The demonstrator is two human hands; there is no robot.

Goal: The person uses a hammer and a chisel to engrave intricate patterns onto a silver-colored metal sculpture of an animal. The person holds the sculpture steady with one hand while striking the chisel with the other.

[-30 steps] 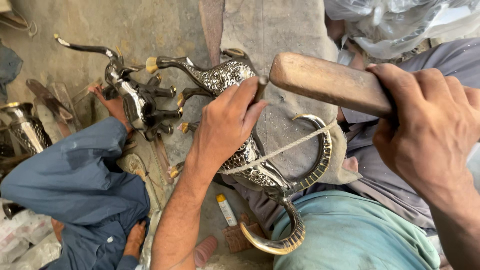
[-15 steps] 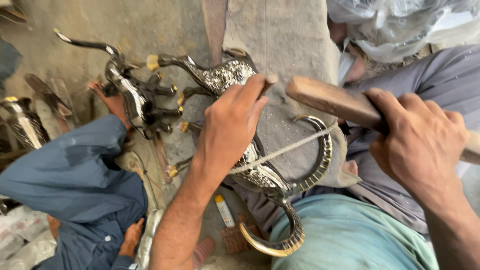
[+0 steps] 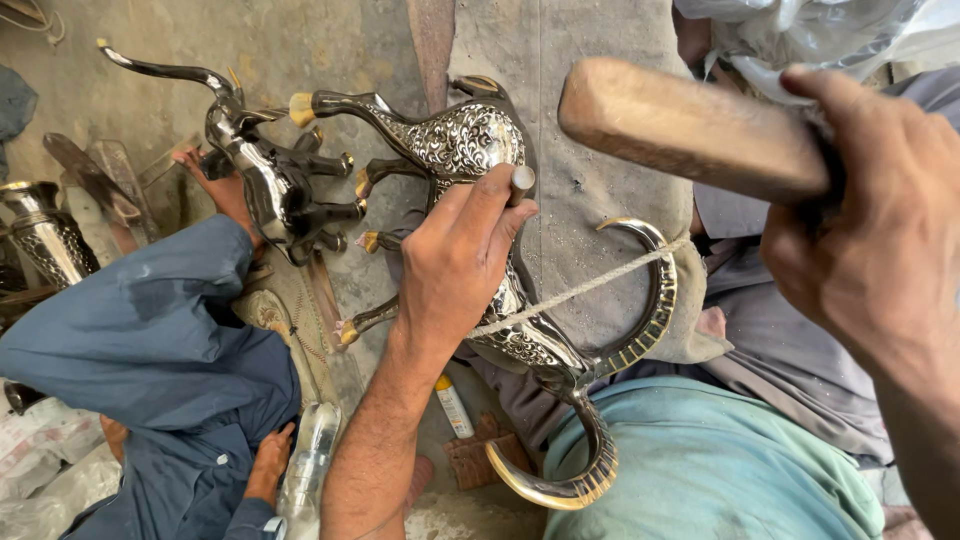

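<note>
Rough concrete floor [image 3: 330, 45], dusty grey, fills the background; a grey cloth-covered work block [image 3: 590, 150] rises from it toward the wearer's lap.

Largest item: an engraved metal animal figure [image 3: 480, 145], silver with brass-tipped legs, lying across the cloth with its long curved horns [image 3: 640, 320] pointing toward the teal-clad knee [image 3: 720, 460]. A pale cord [image 3: 580, 290] runs taut across body and horn, probably binding parts in place while they are worked.

Right hand [image 3: 870, 250]: closed fully round a wooden mallet handle [image 3: 690, 125], raised above and to the right of the figure, not touching it.

Left hand [image 3: 460, 260]: fingers curled round a short metal punch [image 3: 522, 182], palm pressed on the figure's flank. Judged: this grip both steadies the piece and sets the tool end on the engraved surface.

Co-worker in blue sleeve [image 3: 140, 330] at left; that person's hand [image 3: 215, 190] rests at a second, darker horned figure [image 3: 270, 180] on the floor, well apart from the first.

Small clutter: an embossed metal vessel [image 3: 40, 235] at far left, a small yellow-capped tube [image 3: 452, 405] below the left forearm, and a clear bottle [image 3: 310, 455] beside the blue trousers. Nothing lies between mallet and punch.
</note>
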